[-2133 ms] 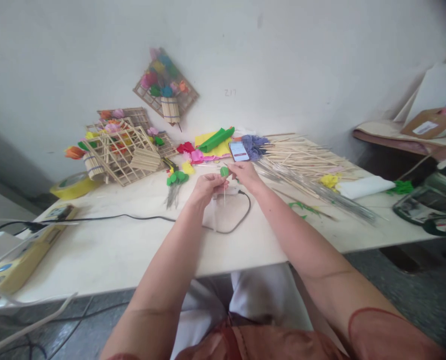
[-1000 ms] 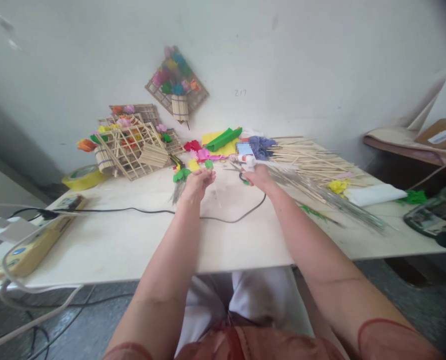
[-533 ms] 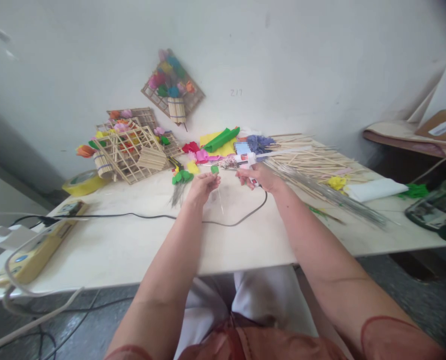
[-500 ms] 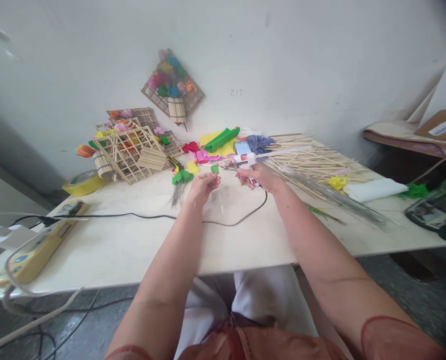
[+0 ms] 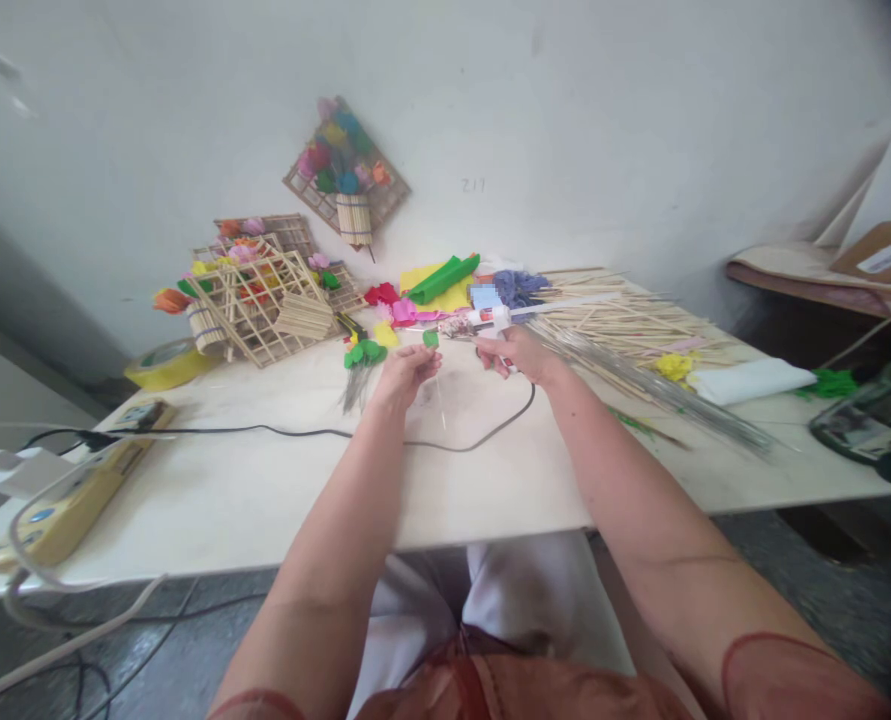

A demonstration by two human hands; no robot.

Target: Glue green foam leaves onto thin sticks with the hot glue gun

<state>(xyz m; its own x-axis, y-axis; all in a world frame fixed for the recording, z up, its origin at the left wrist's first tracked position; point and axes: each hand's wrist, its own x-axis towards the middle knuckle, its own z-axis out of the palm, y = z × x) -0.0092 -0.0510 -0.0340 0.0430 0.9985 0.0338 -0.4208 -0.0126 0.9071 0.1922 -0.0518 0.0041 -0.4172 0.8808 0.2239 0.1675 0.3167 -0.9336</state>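
Observation:
Between the fingertips of my left hand [image 5: 409, 372] is a small green paper piece [image 5: 431, 338] on a thin wire [image 5: 442, 402] that hangs down toward the table. My right hand [image 5: 516, 352] is wrapped round a white glue gun [image 5: 499, 318], its tip pointing left, close to the green paper. A black cord [image 5: 482, 440] runs from the gun across the table. Just left of my left hand lie green paper pieces on wires [image 5: 365, 353]. Behind the hands are a green paper roll [image 5: 445, 281] and pink paper [image 5: 407, 312].
Wooden lattices with paper flowers [image 5: 254, 300] stand at the left, beside yellow tape [image 5: 167, 366] and a power strip [image 5: 77, 500]. Thin sticks [image 5: 625, 320] and wires [image 5: 685, 400] cover the right side. A flower lattice [image 5: 351, 180] hangs on the wall.
The fingers of my right hand have shifted slightly on the glue gun. My left hand and the green piece are nearly where they were.

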